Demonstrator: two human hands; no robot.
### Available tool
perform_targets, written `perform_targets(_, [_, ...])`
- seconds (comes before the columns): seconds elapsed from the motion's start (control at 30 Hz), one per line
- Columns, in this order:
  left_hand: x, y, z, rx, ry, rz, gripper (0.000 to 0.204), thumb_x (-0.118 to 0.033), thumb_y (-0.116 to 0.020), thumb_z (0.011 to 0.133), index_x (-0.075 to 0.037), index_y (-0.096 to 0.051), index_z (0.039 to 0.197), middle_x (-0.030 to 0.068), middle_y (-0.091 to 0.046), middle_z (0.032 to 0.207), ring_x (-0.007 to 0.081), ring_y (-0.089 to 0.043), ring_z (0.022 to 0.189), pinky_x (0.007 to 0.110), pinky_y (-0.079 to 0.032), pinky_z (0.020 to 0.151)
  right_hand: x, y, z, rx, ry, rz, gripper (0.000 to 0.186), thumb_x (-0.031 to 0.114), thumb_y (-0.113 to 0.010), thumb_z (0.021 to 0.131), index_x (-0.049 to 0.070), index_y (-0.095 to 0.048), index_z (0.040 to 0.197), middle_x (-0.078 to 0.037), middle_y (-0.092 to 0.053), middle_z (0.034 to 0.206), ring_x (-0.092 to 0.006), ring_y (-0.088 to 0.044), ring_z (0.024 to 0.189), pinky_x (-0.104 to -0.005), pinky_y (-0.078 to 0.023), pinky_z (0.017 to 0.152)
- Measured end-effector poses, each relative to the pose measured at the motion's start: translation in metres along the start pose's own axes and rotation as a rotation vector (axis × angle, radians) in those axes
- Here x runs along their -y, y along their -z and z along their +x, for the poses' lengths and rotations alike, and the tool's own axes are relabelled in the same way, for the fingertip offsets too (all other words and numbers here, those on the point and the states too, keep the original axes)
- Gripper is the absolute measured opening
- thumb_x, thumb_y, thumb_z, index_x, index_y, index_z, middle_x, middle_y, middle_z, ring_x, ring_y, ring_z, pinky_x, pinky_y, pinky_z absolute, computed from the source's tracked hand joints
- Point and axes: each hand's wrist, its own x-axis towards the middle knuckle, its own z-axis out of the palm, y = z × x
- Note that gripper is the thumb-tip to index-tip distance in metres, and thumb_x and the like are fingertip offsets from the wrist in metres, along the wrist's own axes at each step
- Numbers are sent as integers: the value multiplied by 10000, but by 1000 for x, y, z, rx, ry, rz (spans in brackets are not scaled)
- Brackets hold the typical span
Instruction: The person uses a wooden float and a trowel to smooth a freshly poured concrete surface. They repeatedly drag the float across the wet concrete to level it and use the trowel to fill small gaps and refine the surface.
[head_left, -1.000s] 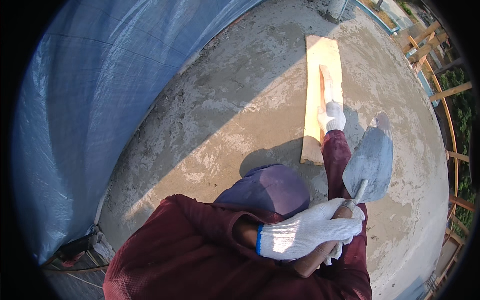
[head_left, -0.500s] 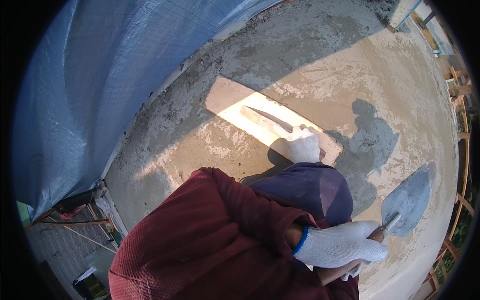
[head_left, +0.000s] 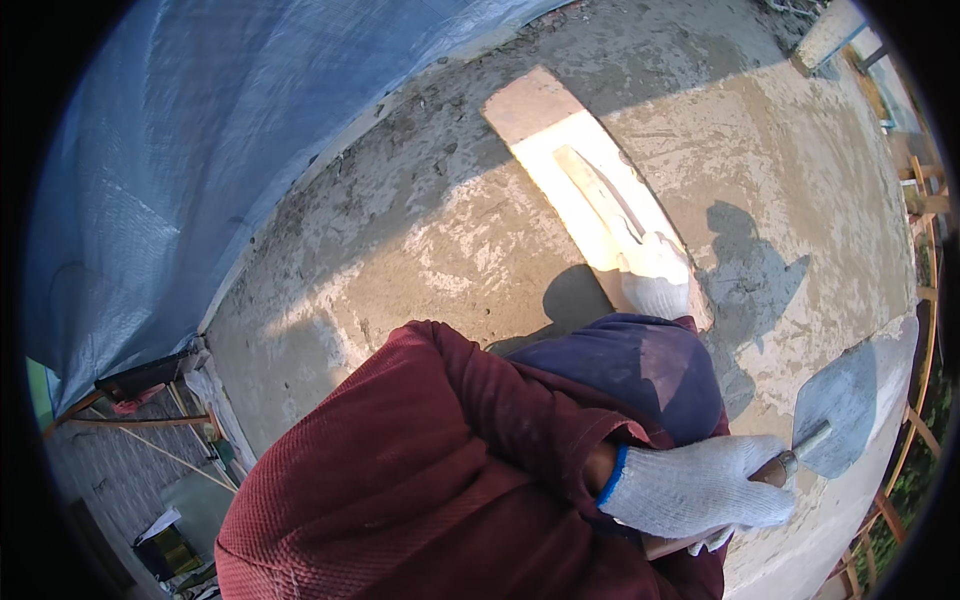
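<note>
My right hand [head_left: 655,283], in a white knit glove, is closed on the handle of a long pale wooden float [head_left: 535,110], which lies on the cement surface [head_left: 430,270] with its far end pointing up and left. Closer to me, my left hand [head_left: 700,488], gloved in white with a blue cuff, reaches across to the right. Its fingers wrap round the grip of a trowel [head_left: 840,405], a broad grey metal blade at the right; part of the grip is hidden by the glove. My purple-clad knee [head_left: 630,370] hides the right forearm.
A blue tarpaulin [head_left: 200,190] hangs along the left side. A pale post [head_left: 828,38] stands at the far right, with wooden framing [head_left: 928,290] beyond the slab's curved right edge. Boards and assorted items lie lower at the bottom left. Shadows cross the cement.
The wooden float has swung clockwise, its far end moving up and right, with my right hand on it. My left hand and the trowel have shifted slightly right.
</note>
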Motion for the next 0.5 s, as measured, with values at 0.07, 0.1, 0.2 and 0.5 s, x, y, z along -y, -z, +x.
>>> perform_targets(0.07, [8,-7,-1,-78,-91,-134,307,-327,-627,1020,-56,-483,1030,25,-514,705,144,-550,528,313,-470,483,58,-9,11,106,208,1,526,291,-630,967,220,-579,1485,-184,-687,1067,-390,-700,980,-490,-565,837])
perform_targets(0.1, [8,-6,0,-77,-103,-108,320,-335,-628,1023,-51,-481,1030,27,-517,704,145,-554,524,314,-470,477,77,-14,11,132,273,-1,522,287,-624,968,227,-579,1485,-181,-685,1059,-385,-700,972,-488,-566,830])
perform_targets(0.2, [10,-3,3,-78,-106,-43,325,-343,-619,1047,-35,-524,1084,55,-580,717,167,-611,580,319,-493,504,110,-22,10,157,390,-9,514,275,-608,971,247,-580,1484,-173,-679,1035,-368,-700,950,-483,-568,811])
perform_targets(0.5, [15,14,3,156,-26,-169,623,-444,-638,1045,68,-492,1368,190,-710,832,304,-740,785,428,-602,626,-43,9,3,-116,-116,-15,527,239,-635,959,296,-574,1479,-171,-666,964,-384,-694,856,-498,-567,773])
